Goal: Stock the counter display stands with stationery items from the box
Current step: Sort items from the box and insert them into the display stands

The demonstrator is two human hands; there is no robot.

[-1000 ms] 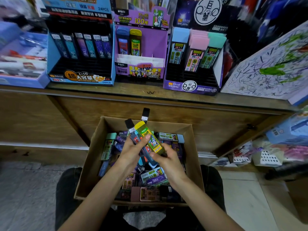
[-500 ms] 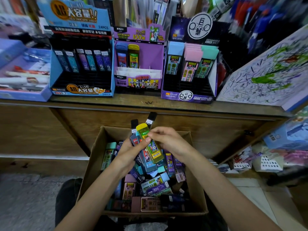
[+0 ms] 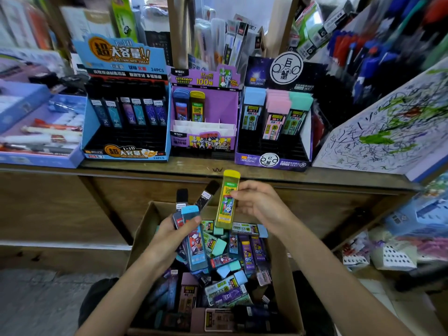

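A cardboard box [image 3: 284, 267] on my lap holds several lead-refill cases in mixed colours. My right hand [image 3: 260, 204] pinches a yellow case [image 3: 226, 202] upright above the box, just below the counter edge. My left hand [image 3: 169, 235] grips a bundle of cases, a blue one [image 3: 195, 241] in front and two black ones [image 3: 208, 192] fanning out behind. On the counter stand three displays: a blue stand [image 3: 126, 117] with dark cases, a purple stand [image 3: 206, 120] holding one blue and one yellow case, and a dark purple stand [image 3: 274, 127] with pastel cases.
The wooden counter [image 3: 145, 167] runs across the view above a cabinet front. A light-blue tray of pens [image 3: 36, 132] sits at the left. A scribbled test pad [image 3: 388, 132] leans at the right. Pens and packets crowd the shelves behind.
My right hand has pulled the yellow case out of the left hand's bundle and lifted it up and to the right. The view has tilted upward.
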